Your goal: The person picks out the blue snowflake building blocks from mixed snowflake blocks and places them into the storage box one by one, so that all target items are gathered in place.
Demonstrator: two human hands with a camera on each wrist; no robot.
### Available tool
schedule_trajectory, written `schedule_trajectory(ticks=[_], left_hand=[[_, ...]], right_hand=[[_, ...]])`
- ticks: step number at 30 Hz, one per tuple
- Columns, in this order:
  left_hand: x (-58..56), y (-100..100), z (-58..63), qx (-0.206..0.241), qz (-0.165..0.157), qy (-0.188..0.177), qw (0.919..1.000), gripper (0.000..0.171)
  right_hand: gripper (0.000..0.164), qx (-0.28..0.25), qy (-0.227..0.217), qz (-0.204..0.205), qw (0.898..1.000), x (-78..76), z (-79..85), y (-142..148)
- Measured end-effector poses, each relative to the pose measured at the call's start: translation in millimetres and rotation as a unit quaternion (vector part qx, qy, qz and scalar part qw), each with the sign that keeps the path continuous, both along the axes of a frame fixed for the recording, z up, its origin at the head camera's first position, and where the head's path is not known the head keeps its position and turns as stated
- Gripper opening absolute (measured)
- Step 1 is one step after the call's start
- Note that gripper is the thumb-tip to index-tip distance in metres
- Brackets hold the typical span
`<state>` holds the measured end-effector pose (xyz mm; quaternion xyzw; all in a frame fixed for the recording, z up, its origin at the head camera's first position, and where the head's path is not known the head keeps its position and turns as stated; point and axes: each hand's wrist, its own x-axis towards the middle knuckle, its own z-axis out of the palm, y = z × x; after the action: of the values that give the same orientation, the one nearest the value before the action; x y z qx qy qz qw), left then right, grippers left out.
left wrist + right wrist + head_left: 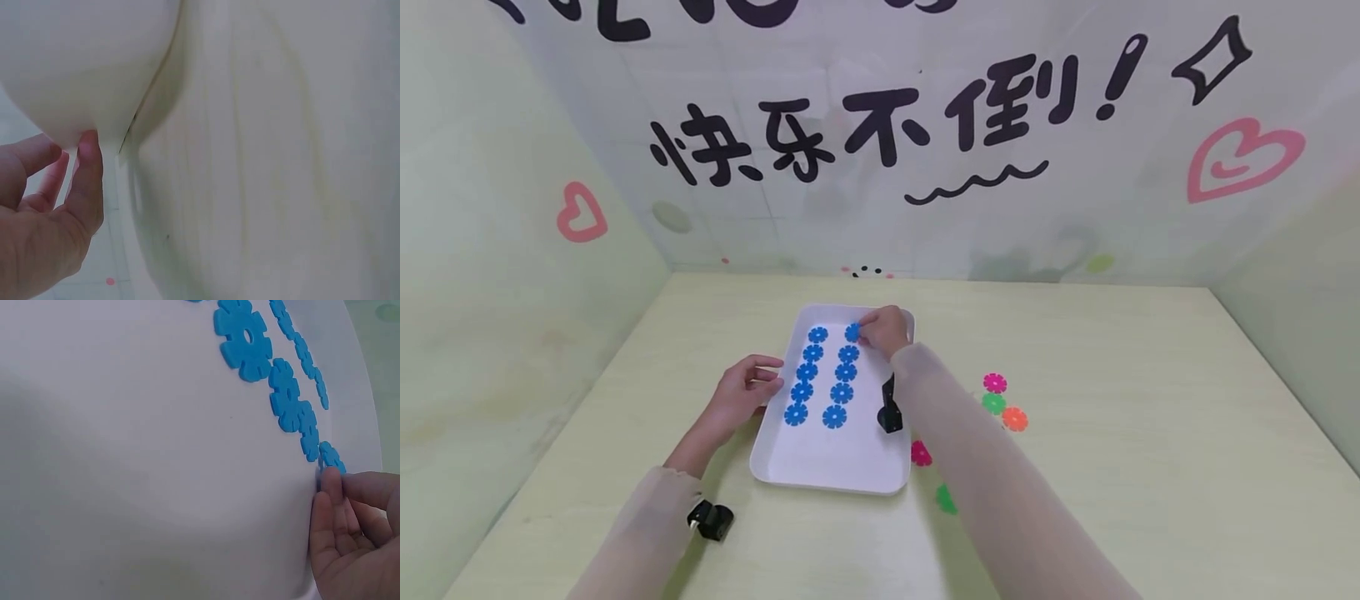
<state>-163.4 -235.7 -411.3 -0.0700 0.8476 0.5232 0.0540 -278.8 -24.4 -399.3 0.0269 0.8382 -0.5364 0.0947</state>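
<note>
A white tray (842, 460) holds two columns of blue notched snowflake discs (807, 372), laid flat in lines running away from me. At the far end of the right column, my right hand (887, 329) pinches a blue snowflake disc (853, 332) between thumb and fingers. In the right wrist view, this disc (331, 453) stands at the end of its row, partly hidden by the fingertips. My left hand (741, 390) is at the tray's left rim, fingers loosely bent. In the left wrist view, its fingertips (89, 139) touch the tray's outer wall (109, 94).
Loose snowflake discs lie on the table right of the tray: pink (995, 383), light green (993, 403) and orange (1015, 418), with another pink (921, 453) and a green (947, 499) beside my right sleeve. A wall with lettering (880, 125) stands behind the table.
</note>
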Motion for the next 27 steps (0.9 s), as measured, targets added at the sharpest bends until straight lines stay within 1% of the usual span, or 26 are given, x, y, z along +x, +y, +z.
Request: schedule_trajectory(ticks=[4,9,12,15,17,20,23,25,27], left_hand=[[0.4,0.7,-1.0,0.000,-0.004,-0.005,1.0000,0.034],[-0.2,1.7,-2.0,0.004,-0.010,0.002,0.9999,0.035],[-0.9,3.5,-1.3,0.006,-0.010,0.004,0.9999,0.035],[-2.7,5.8,0.5,0.003,-0.014,0.007,0.9999,0.034],[-5.2,7.4,2.1,-0.001,-0.017,0.005,0.9998,0.034],[-9.9,6.5,4.8,-0.015,-0.024,-0.009,0.9995,0.035],[-14.0,1.6,8.1,-0.018,-0.026,-0.021,0.9993,0.036],[-15.3,-3.2,11.5,-0.010,-0.034,-0.009,0.9993,0.040],[-15.5,-8.2,15.0,0.005,-0.034,0.005,0.9994,0.041]], right_hand=[[0.015,0.013,-0.008,0.002,1.000,0.0,-1.7,3.4],[0.015,0.025,-0.010,0.009,1.000,-0.1,-0.3,6.5],[0.016,0.035,-0.012,0.012,0.999,0.4,1.9,8.2],[0.019,0.048,-0.009,0.027,0.998,0.1,7.3,10.7],[0.020,0.049,-0.008,0.044,0.998,-1.9,14.8,14.0],[0.024,0.031,-0.004,0.077,0.997,-6.1,30.6,21.9],[0.027,-0.001,-0.004,0.110,0.994,-9.3,49.5,35.0],[0.027,0.001,0.006,0.125,0.992,-11.0,60.1,47.6],[0.027,0.007,0.012,0.134,0.991,-11.1,68.6,63.2]])
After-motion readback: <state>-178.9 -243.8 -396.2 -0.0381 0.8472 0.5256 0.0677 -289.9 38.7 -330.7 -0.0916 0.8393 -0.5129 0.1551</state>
